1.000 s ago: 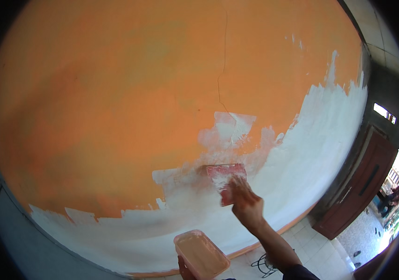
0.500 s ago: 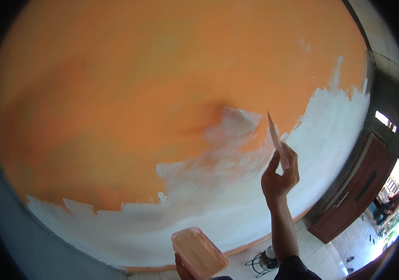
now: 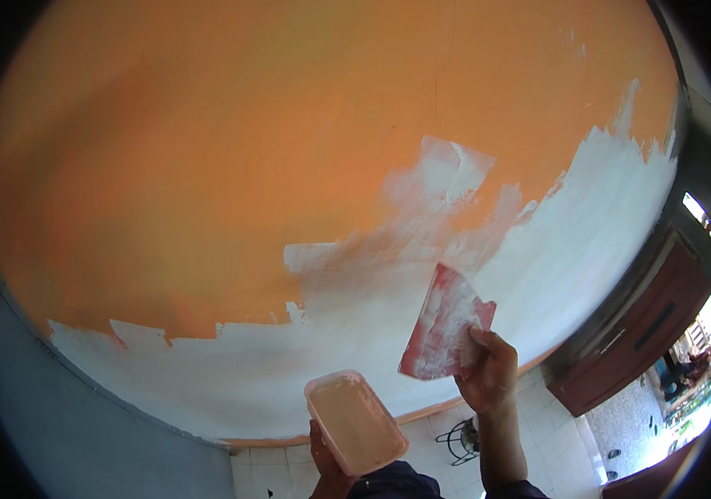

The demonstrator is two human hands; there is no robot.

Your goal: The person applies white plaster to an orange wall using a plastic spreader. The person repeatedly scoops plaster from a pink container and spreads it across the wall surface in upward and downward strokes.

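My right hand point(image 3: 490, 374) grips a thin, flat red spreader point(image 3: 448, 324) by one edge, thumb on its near face. White paste is smeared over that face. The spreader is held in front of the wall point(image 3: 206, 208), which is orange above and coated white point(image 3: 206, 387) below with a ragged border. A lone white patch point(image 3: 459, 170) with a hazy smear lies higher up. Lower down, my left hand point(image 3: 328, 457) holds a shallow rectangular tub point(image 3: 385, 418) by its left side, its pale beige inside facing me. Some left fingers are hidden behind the tub.
A black wire-legged stand point(image 3: 458, 442) is on the tiled floor point(image 3: 289, 474) beyond my right forearm. At the right are a brown door point(image 3: 639, 333) and a bright doorway with footwear outside. A grey surface point(image 3: 89, 416) borders the wall at left.
My right hand has come down and turned the spreader from edge-on to face-on, away from the patch and nearer the tub. The tub has risen slightly in view.
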